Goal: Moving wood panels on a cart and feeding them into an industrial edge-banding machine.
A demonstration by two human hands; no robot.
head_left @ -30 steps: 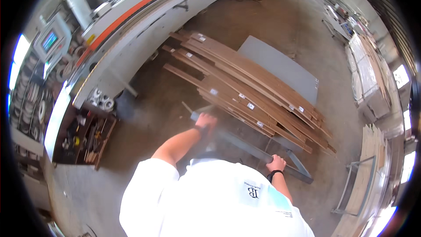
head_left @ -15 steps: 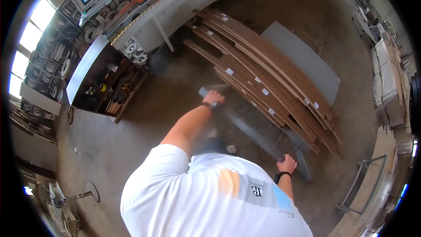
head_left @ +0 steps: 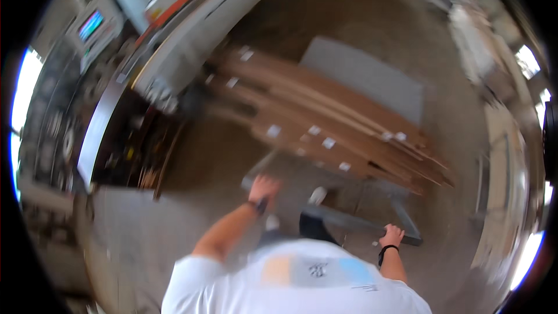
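While our left hand [head_left: 264, 188] and right hand [head_left: 393, 235] each grasp an end of the grey panel [head_left: 325, 212] beside the stacked boards [head_left: 325, 116], we should lift evenly, keeping it level.

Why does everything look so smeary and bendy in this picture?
In the head view, motion blur smears the stacked wooden boards and the workbench; the fisheye lens curves straight edges toward the dark round rim; bright windows at the edges glare white; the left hand and right hand on the grey cart frame look soft too.
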